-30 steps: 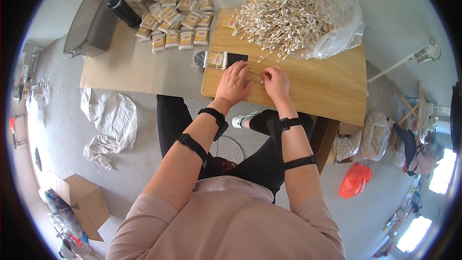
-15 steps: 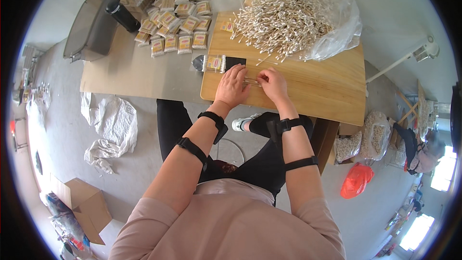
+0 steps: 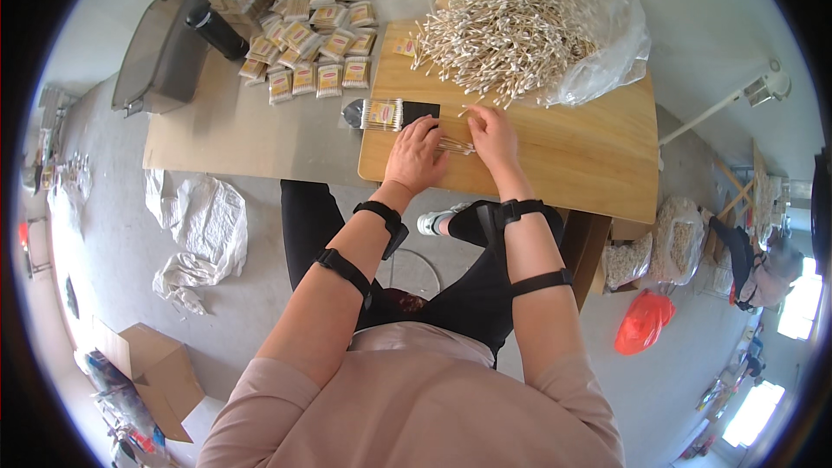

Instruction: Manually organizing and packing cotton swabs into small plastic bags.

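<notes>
My left hand [image 3: 418, 156] rests at the near edge of the wooden board, its fingers curled over a few cotton swabs [image 3: 456, 146]. The swabs' free ends stick out to the right; their other ends are hidden under the hand. Just right of them, my right hand [image 3: 494, 140] has its fingertips pinched at a single loose swab [image 3: 464, 113], mostly covered by the fingers. Beyond my left hand lies a filled packet of swabs [image 3: 382, 113] beside a flat black piece [image 3: 422, 111]. A large heap of loose swabs [image 3: 503, 39] spreads beyond both hands.
The wooden board [image 3: 598, 152] lies on the table. A clear plastic bag [image 3: 607, 65] surrounds the heap's right side. Many filled packets [image 3: 329, 43] are piled at the far left, near a black bottle [image 3: 217, 32] and a grey bin [image 3: 165, 48]. A white lamp [image 3: 763, 87] stands at the right.
My right hand has moved slightly away from the swabs under my left hand, up to the loose swab on the board. My left hand has stayed nearly in place.
</notes>
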### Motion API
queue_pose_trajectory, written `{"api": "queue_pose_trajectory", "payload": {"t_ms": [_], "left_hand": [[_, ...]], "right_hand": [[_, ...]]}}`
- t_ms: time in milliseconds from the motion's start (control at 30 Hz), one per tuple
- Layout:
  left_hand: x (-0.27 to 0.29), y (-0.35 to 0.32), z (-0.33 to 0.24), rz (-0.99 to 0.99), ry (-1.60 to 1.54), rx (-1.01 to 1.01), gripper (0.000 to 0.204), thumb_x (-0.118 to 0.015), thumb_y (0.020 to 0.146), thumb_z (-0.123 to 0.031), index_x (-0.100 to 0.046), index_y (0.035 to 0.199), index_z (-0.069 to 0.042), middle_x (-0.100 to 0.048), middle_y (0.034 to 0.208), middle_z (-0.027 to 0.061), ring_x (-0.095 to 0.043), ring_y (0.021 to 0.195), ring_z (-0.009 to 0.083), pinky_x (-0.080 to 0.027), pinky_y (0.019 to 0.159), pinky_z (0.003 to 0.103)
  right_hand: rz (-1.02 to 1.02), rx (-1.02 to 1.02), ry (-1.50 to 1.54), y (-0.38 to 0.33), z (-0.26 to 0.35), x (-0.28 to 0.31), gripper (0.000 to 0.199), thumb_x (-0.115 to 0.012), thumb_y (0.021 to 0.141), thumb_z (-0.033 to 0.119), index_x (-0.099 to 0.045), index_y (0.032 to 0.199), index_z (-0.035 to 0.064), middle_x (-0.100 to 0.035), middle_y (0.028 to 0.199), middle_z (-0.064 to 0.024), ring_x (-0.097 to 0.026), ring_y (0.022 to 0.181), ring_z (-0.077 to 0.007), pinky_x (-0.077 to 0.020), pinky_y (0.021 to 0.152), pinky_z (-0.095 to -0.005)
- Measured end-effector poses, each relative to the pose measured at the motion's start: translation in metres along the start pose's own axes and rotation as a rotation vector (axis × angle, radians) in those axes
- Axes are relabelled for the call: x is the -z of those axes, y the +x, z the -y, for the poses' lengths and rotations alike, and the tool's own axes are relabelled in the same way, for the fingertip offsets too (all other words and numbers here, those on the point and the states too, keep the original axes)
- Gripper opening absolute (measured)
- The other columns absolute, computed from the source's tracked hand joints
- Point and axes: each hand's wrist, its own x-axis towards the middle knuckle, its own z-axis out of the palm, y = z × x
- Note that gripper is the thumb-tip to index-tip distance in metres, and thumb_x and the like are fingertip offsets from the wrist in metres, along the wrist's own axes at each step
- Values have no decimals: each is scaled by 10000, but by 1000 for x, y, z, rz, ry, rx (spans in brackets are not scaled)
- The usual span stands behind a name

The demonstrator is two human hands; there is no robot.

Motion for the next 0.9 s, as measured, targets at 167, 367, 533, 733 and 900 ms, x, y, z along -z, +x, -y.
{"api": "queue_pose_trajectory", "payload": {"t_ms": [167,367,533,733,900], "left_hand": [[0,-1,0,-3,-20,15,340,-684,738,-165,-595,1048,-55,-566,1193,97,-496,1227,287,-402,1037,407],[2,1,-1,-2,-50,3,371,-683,730,-154,-581,1070,-45,-563,1206,101,-494,1228,293,-399,1042,404],[4,0,0,9,-32,38,403,-679,732,-161,-565,1100,-41,-551,1234,105,-486,1236,294,-396,1046,403],[2,2,-2,10,-35,30,426,-687,745,-161,-543,1135,-67,-537,1263,103,-500,1217,303,-404,1030,414],[2,1,-4,13,-28,44,431,-685,744,-161,-543,1140,-68,-538,1262,102,-502,1214,302,-405,1030,413]], "right_hand": [[-188,10,-198,5,9,-6,154,-686,810,147,-673,963,144,-602,943,-68,-615,911,-303,-514,739,-415],[-42,20,-299,5,-16,9,88,-686,774,97,-655,854,116,-590,909,-66,-609,887,-305,-497,748,-409],[137,146,-125,-1,-16,9,109,-688,766,65,-645,857,106,-581,937,-59,-616,876,-280,-502,735,-394],[152,217,30,21,-9,9,228,-723,740,39,-634,937,110,-544,1067,-54,-627,891,-274,-521,739,-379],[257,189,-94,26,-14,15,158,-731,754,83,-646,886,81,-592,981,-77,-635,830,-284,-517,706,-377]]}}
